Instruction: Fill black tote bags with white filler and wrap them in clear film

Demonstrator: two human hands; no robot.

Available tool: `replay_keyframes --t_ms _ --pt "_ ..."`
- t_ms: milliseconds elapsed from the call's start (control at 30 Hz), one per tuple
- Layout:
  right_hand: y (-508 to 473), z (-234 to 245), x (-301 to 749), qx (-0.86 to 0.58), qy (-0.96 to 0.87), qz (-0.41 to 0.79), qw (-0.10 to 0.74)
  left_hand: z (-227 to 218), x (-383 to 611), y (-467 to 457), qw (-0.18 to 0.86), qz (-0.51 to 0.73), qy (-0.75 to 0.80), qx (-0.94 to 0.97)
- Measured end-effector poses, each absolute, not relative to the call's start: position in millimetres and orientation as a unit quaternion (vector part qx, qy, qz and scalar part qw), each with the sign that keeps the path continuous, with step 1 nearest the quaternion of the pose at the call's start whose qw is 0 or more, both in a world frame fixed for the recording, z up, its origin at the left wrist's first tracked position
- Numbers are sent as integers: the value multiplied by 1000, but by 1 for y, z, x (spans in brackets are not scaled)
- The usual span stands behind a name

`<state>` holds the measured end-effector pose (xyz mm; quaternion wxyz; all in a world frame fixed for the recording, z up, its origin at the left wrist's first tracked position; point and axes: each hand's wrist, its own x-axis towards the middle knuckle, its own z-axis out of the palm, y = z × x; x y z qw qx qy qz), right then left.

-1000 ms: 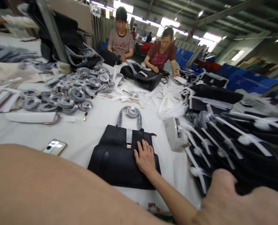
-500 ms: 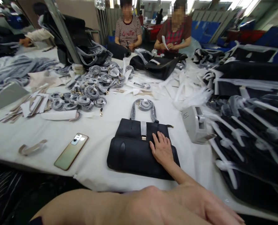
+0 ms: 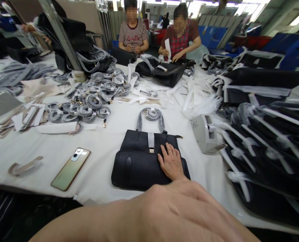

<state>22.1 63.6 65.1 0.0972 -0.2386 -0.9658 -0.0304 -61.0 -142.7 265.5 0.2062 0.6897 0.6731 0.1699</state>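
A black handbag (image 3: 136, 171) lies flat on the white-covered table. It has a gold clasp (image 3: 151, 150) under a wrapped strip, and its grey-wrapped handle arches away from me around a coiled strap (image 3: 152, 114). My right hand (image 3: 173, 163) rests flat on the bag's right half, fingers stretched out and slightly spread. Very close to the camera, my left forearm crosses from the lower left, and the back of my left hand (image 3: 199, 211) fills the lower right. Its fingers are out of sight. It covers my right wrist and the bag's near right corner from view.
A phone (image 3: 71, 169) and a curled beige strip (image 3: 25, 166) lie left. Coiled straps (image 3: 94, 101) are heaped behind. A tape dispenser (image 3: 204, 134) stands right, beside stacked black bags (image 3: 272, 188). Two people work across the table, one holding a white strip (image 3: 167, 48).
My left forearm and hand have risen in view, covering more of my right forearm and the bag. My right hand stays on the bag. The whole scene has shifted slightly left.
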Motion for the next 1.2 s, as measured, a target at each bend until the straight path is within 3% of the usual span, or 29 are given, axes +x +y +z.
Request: replay_keyframes --t_ms 100,267,433,833,1200 --pt "65 63 23 -251 -963 -33 90 251 -63 -107 136 278 585 749" --pt "64 70 24 -232 -968 -25 91 145 -94 -107 56 82 753 651" --pt "62 75 24 -234 -967 -14 100 85 -128 -127 23 40 813 580" --pt "64 73 24 -234 -967 -18 95 77 -120 -121 1 53 816 576" --pt "66 67 27 -233 -967 -29 100 74 -85 -87 59 100 742 660"
